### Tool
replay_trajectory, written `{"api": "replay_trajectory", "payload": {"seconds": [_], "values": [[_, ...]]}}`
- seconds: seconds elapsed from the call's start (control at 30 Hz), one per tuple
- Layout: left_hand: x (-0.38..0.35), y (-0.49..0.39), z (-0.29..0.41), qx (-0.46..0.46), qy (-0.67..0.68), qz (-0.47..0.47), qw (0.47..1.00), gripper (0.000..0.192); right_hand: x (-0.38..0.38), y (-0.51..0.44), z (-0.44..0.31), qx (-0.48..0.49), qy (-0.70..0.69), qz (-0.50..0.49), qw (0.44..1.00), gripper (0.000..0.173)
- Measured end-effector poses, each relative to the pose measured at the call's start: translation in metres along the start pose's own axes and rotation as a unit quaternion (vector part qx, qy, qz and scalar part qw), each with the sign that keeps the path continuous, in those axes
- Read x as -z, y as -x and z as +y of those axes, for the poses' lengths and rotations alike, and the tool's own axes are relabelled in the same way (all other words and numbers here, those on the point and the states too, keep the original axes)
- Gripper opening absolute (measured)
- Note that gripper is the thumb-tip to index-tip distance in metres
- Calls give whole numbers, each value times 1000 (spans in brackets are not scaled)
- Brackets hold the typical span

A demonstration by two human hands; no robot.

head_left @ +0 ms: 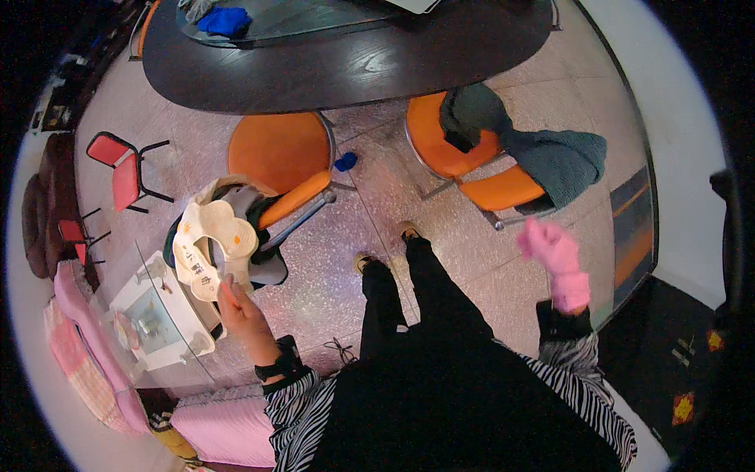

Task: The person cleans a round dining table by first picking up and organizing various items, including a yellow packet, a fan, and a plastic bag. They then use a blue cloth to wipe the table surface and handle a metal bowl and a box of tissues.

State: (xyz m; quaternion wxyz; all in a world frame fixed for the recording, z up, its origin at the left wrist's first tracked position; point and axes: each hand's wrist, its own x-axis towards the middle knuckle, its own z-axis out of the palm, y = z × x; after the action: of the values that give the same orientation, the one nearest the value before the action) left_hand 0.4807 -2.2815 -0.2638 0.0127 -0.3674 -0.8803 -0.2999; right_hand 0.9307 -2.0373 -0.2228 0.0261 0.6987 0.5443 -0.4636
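My left hand point(245, 318), bare and with a dark band at the wrist, has its fingertips at the near edge of a cream flower-shaped bib point(194, 259). The bib bears dark writing and small orange motifs. Behind it, grey and dark clothes point(268, 268) hang over the back of an orange chair point(280, 147). A pink fuzzy glove point(571, 289) covers my right hand point(551, 248), which is raised to the right, blurred, its fingers curled. Whether it holds anything is not clear.
A dark oval table point(330, 76) stands ahead. A grey-green garment point(560, 162) drapes over another orange chair point(498, 192). A blue item point(345, 161) lies on the floor. At left are a glass-topped table point(165, 318), small red chairs point(125, 177) and a pink-covered sofa point(227, 422).
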Motion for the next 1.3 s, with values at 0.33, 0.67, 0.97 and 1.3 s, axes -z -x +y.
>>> {"api": "replay_trajectory", "payload": {"seconds": [0.33,0.67,0.97,1.3], "values": [[-64,81,32,8,56,-231,971,19,-204,-80,6,-2,157,-489,858,48],[-130,172,-95,217,-39,-290,931,24,-430,-336,11,253,265,-165,916,30],[-109,204,-81,238,-45,-250,937,16,-493,-401,2,313,378,-99,866,52],[-71,198,-109,447,93,-84,886,31,-504,-417,39,319,408,-126,846,52]]}}
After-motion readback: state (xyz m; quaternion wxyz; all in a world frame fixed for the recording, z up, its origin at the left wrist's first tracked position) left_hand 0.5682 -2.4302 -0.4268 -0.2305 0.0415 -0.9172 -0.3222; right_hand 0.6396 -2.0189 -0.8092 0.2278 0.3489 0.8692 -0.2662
